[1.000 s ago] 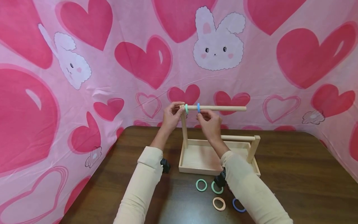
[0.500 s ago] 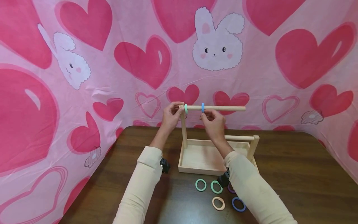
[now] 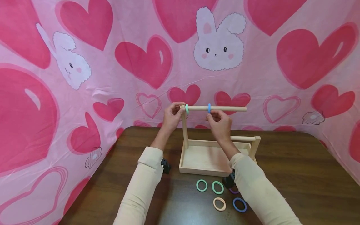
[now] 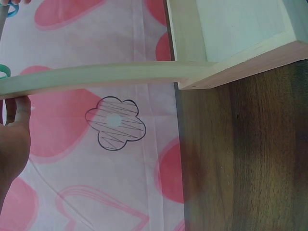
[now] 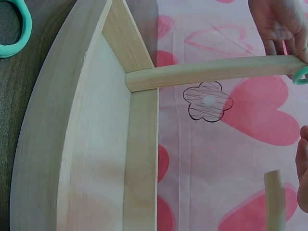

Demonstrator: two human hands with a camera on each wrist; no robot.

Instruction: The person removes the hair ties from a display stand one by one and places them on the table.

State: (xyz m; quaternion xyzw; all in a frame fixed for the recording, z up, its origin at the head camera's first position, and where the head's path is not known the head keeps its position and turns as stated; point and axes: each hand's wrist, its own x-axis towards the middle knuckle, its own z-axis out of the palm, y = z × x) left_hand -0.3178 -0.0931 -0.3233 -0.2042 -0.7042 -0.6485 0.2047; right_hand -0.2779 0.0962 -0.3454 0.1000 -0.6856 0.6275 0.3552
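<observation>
A wooden stand has a tall post [image 3: 184, 131] with a horizontal rod [image 3: 230, 108] at its top. My left hand [image 3: 172, 117] grips the top of the post, beside a mint-green ring [image 3: 187, 109] threaded on the rod's left end. Farther along the rod hangs a light blue ring [image 3: 209, 108], its lower edge pinched by the thumb and fingers of my right hand [image 3: 221, 125]. Only part of the left hand [image 4: 14, 139] shows in the left wrist view. At the edge of the right wrist view, just the fingertips [image 5: 303, 168] of the right hand appear.
The stand's shallow wooden tray [image 3: 202, 171] rests on the dark table [image 3: 303, 175]. A shorter post [image 3: 255, 147] carries a lower rod [image 3: 243, 138]. In front lie two green rings [image 3: 201, 191], a peach ring [image 3: 219, 209], a blue ring [image 3: 240, 210] and a partly hidden purple ring.
The right hand has slid the light blue ring rightward along the rod, away from the mint-green ring. The left hand has stayed at the post top.
</observation>
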